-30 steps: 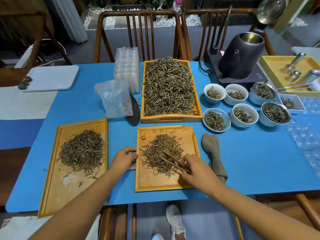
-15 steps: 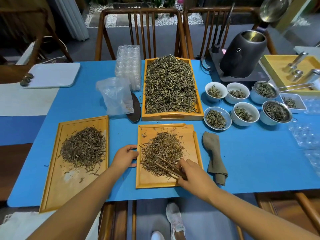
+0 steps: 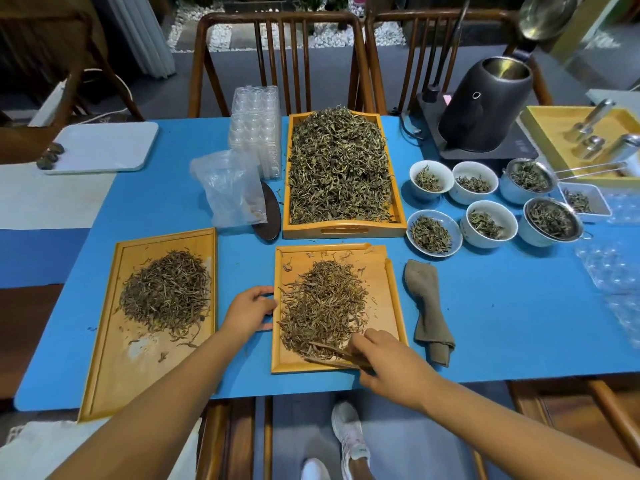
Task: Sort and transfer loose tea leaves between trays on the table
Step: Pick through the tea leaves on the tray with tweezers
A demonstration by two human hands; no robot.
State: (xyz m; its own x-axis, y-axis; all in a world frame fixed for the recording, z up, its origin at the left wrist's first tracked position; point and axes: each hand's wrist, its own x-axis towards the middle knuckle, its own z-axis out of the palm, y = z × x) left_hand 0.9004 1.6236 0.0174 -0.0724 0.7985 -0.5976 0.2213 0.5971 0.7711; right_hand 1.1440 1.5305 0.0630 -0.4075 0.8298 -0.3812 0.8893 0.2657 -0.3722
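Spanning the blue counter, a flat wooden middle tray holds loose brown tea leaves. Left hand grips its left edge; right hand pinches thin brown wooden tongs at the pile's near edge.

Right hand pinches wooden tongs in the middle tray's tea pile; left hand grips that tray's left edge.
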